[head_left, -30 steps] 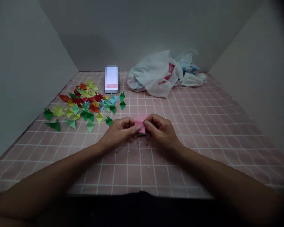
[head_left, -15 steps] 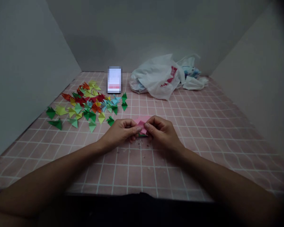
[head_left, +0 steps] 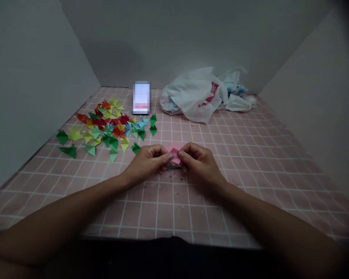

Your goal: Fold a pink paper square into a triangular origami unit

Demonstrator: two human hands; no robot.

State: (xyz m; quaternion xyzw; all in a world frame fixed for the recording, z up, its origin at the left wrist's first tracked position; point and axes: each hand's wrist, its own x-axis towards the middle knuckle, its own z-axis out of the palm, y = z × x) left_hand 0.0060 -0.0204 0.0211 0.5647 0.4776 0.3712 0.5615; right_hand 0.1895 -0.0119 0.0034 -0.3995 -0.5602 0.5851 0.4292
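A small piece of pink paper (head_left: 175,152) is pinched between both hands just above the pink checked tablecloth (head_left: 250,155). My left hand (head_left: 147,162) grips its left side with curled fingers, thumb on top. From the right, my right hand (head_left: 198,162) presses on it in the same way. A bit of green paper shows under the pink piece, mostly hidden by my fingers.
Several folded paper pieces in green, yellow, red and blue (head_left: 107,126) lie scattered at the left. A lit phone (head_left: 141,97) stands against the back wall. A white plastic bag (head_left: 197,95) lies at the back right. Grey walls close in the table on three sides.
Both hands stay on the pink paper with only slight finger shifts. The view has drifted a little, so everything sits slightly further right.
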